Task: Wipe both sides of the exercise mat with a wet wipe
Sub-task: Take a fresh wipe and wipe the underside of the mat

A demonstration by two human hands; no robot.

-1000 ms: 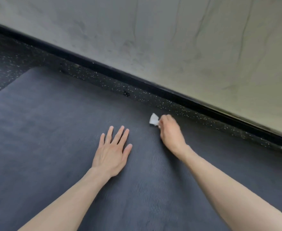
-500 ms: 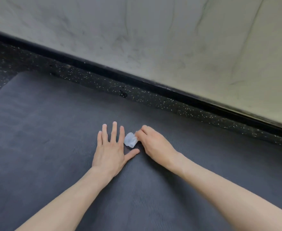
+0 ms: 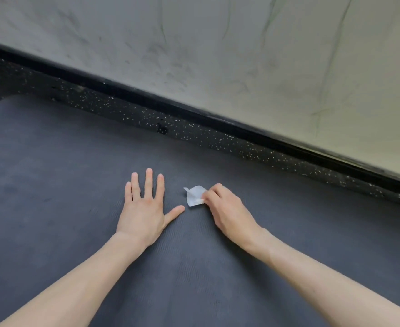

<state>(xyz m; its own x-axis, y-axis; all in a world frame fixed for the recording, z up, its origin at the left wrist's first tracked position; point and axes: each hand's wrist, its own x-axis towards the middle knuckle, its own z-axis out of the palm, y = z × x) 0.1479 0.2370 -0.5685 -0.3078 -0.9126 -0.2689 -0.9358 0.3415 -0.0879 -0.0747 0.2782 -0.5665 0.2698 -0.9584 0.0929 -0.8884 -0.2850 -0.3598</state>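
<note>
Head view, down over mat [image 3: 52, 185]

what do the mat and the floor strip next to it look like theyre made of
Mat: looks like matte dark grey foam or rubber, judging by its fine ribbed texture and lack of shine. Floor strip: likely black recycled-rubber flooring, given the pale flecks scattered through it. Neither can be confirmed by sight alone.

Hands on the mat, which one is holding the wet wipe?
The right hand pinches the white wet wipe against the exercise mat. The left hand lies flat, fingers spread, holding nothing.
</note>
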